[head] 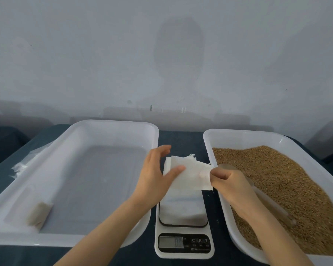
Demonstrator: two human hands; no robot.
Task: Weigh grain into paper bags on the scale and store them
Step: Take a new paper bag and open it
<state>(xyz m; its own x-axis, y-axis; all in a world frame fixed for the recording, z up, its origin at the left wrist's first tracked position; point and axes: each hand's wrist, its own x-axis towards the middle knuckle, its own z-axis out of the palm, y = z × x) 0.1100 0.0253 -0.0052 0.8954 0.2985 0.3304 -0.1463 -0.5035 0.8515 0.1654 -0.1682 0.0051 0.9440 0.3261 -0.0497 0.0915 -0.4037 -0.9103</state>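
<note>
Right grip pinching paper bag edge; left grip thumb pressing bag face. Advisable: spreading mouth wide before standing bag on scale below grips.

Dim, soft light; slight blur.

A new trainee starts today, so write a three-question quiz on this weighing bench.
1. True or false: the grain tray sits left of the scale.
2. How many filled bags lie in the left tray? A none, B one, C three.
3. Fill in: the left hand and right hand both hold a ____.
Key: 1 false; 2 B; 3 paper bag.
</note>
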